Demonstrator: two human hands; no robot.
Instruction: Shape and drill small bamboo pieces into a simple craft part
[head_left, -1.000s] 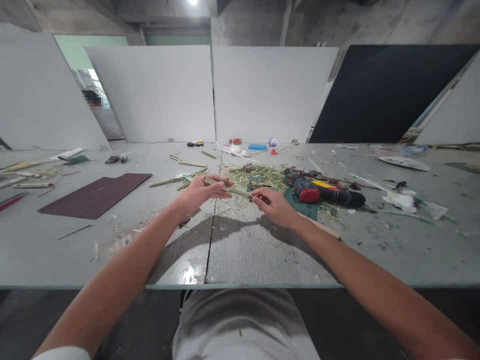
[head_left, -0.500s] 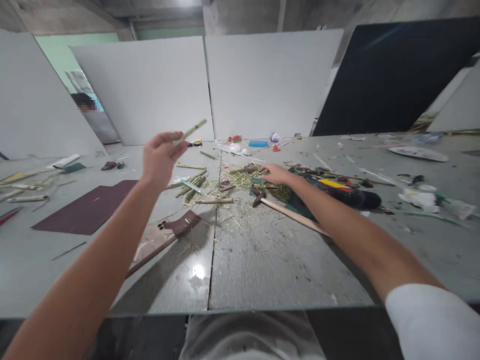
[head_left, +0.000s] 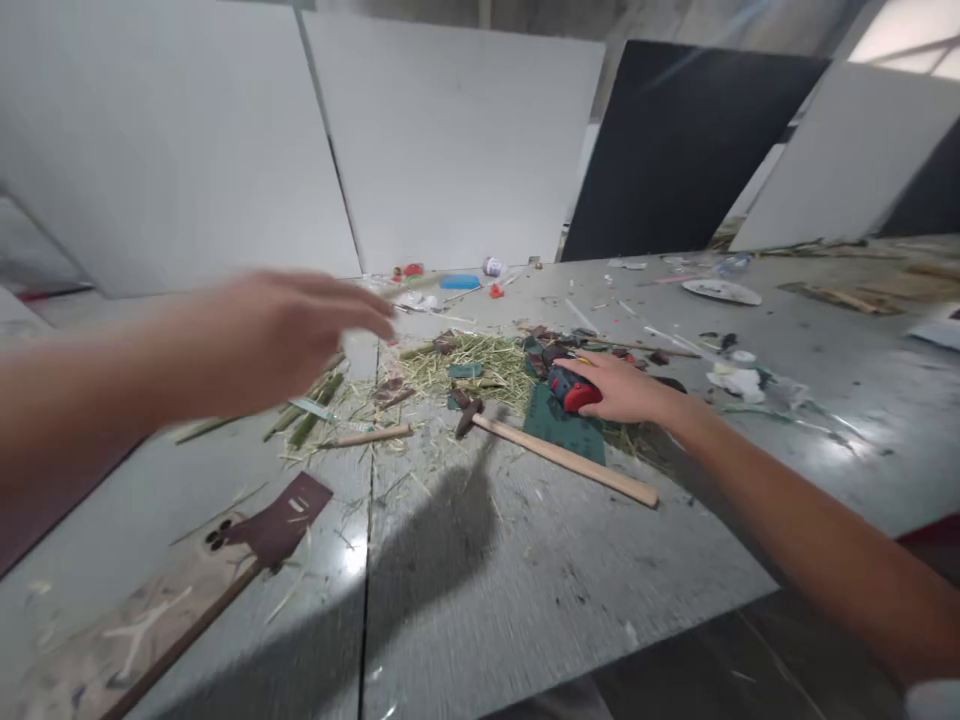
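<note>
Grasping the power tool (head_left: 578,398) seems the step: right hand (head_left: 621,386), fingers curved, needs firm closure (left hand (head_left: 289,335): fingers blurred, can't tell).

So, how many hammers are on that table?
1. The hammer lies in front of the heap of straw, head toward the left, wooden handle slanting right, below the right hand. Another could be hidden under the clutter.

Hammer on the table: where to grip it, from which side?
Likely the free end of the wooden handle, gripped across its width by the right hand from the near right: it lies low and slants that way, away from the straw beside the hammer head.
</note>
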